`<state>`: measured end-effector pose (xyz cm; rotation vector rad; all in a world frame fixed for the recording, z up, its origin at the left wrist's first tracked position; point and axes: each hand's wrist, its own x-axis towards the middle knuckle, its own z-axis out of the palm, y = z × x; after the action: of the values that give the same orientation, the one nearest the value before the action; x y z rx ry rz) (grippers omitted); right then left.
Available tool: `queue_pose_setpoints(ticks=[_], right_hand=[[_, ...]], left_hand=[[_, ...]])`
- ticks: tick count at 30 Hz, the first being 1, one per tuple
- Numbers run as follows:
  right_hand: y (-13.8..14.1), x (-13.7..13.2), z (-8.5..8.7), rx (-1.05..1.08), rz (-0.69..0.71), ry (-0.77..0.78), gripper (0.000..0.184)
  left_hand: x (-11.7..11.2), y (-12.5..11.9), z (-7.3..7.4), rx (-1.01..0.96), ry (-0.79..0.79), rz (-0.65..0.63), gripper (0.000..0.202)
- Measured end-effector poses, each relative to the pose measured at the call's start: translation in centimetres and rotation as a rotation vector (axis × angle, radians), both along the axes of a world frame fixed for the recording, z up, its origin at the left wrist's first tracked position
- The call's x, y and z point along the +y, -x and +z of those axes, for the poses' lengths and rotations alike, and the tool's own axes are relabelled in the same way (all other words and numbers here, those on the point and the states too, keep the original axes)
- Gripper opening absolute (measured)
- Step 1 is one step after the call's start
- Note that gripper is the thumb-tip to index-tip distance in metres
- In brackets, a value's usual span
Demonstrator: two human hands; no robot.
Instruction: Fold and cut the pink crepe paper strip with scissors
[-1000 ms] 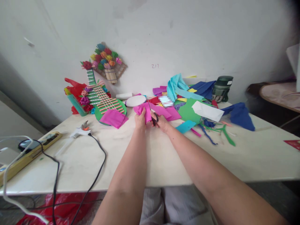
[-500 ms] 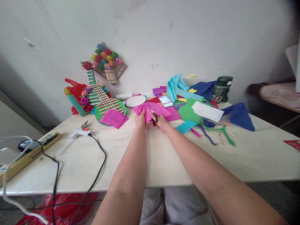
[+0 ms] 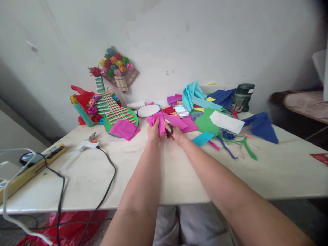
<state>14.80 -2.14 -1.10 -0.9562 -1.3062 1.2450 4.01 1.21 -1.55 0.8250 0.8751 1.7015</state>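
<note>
Over the middle of the table, my left hand (image 3: 153,132) pinches a bunched piece of bright pink crepe paper (image 3: 159,122), thumb on top. Just right of it, my right hand (image 3: 176,134) is closed around the dark handles of a pair of scissors (image 3: 169,130). Their blades point away from me along the right edge of the pink paper. Behind my right hand lie more pink sheets (image 3: 188,125). A folded magenta piece (image 3: 124,130) rests to the left, on the lower part of a green guitar-shaped craft (image 3: 112,109).
At left are a glue gun (image 3: 88,145) with a black cord, a power strip (image 3: 55,152) and a teal bottle (image 3: 84,112). Coloured paper scraps (image 3: 208,121) are heaped at right, beside a dark green bottle (image 3: 242,98). A white disc (image 3: 148,110) lies at the back.
Almost nothing differs. Both hands stay in place on the pink paper and scissors; the scissor handles look slightly further apart now.
</note>
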Motion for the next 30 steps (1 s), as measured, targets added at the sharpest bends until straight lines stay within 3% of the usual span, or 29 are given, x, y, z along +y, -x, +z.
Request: queue_pose_setpoints(ticks=[8, 30], right_hand=[[-0.49, 0.14, 0.18, 0.042, 0.098, -0.047, 0.048], [-0.58, 0.42, 0.34, -0.004, 0.028, -0.047, 0.045]], left_hand=[[-0.86, -0.40, 0.68, -0.001, 0.008, -0.021, 0.033], [-0.56, -0.59, 0.59, -0.053, 0.013, -0.008, 0.028]])
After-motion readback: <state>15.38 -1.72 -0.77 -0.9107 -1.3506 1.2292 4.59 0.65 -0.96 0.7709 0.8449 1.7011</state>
